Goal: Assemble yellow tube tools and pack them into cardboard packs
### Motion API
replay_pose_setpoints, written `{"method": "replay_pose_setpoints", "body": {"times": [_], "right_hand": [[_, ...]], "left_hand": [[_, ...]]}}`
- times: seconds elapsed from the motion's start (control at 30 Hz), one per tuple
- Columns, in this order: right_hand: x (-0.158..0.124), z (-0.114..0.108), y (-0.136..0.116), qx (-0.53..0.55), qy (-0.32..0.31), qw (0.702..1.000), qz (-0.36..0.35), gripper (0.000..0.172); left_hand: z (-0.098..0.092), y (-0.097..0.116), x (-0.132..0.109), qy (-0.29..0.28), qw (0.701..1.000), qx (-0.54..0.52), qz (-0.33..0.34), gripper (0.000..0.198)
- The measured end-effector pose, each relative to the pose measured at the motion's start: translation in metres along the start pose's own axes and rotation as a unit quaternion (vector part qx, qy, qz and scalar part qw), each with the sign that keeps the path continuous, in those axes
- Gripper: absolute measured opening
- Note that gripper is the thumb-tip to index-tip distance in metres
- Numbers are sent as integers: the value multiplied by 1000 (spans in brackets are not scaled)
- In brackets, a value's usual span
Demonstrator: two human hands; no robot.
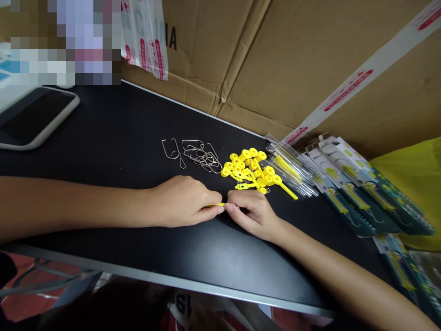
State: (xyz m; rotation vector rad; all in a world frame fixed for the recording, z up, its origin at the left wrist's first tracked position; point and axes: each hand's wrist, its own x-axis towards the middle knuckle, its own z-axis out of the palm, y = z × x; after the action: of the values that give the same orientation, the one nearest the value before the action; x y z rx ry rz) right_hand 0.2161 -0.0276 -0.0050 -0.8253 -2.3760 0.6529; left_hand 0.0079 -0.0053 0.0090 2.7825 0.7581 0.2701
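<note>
1. Both hands meet at the middle of the black counter [113, 138], fingertip to fingertip, close to its near edge.
2. The left hand [182, 202] comes in from the left with its forearm flat along the counter. Its grip is closed tight, thumb and fingers pinched on a small yellow piece [217, 204].
3. Only a short sliver of that yellow piece shows between the two hands. Its long axis runs left to right, nearly level and low over the counter, with one end buried in the left grip and the other pointing at the right fingertips. I cannot tell which end is the head.
4. The right hand [253, 214] angles in from the lower right, fingers curled in and the grip narrow, with its tips closed on the right end of the piece.
5. Just beyond the hands lies a heap of yellow plastic parts [248, 168], round heads and thin stems jumbled together.
6. To the left of the heap sits a tangle of bent wire hooks [198, 154].
7. On the heap's right lie clear tubes [292, 172], then a fan of packaged cards [361, 197] overlapping towards the counter's right end.
8. A phone [34, 117] lies at the far left, and cardboard boxes [292, 55] wall off the back.
</note>
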Motion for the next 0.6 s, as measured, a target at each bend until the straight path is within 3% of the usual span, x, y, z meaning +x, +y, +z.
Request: {"method": "replay_pose_setpoints", "body": {"times": [0.6], "right_hand": [[0,1,1,-11,-4,1000,-3,30]], "left_hand": [[-1,0,0,-8,1000,-2,0,31]]}}
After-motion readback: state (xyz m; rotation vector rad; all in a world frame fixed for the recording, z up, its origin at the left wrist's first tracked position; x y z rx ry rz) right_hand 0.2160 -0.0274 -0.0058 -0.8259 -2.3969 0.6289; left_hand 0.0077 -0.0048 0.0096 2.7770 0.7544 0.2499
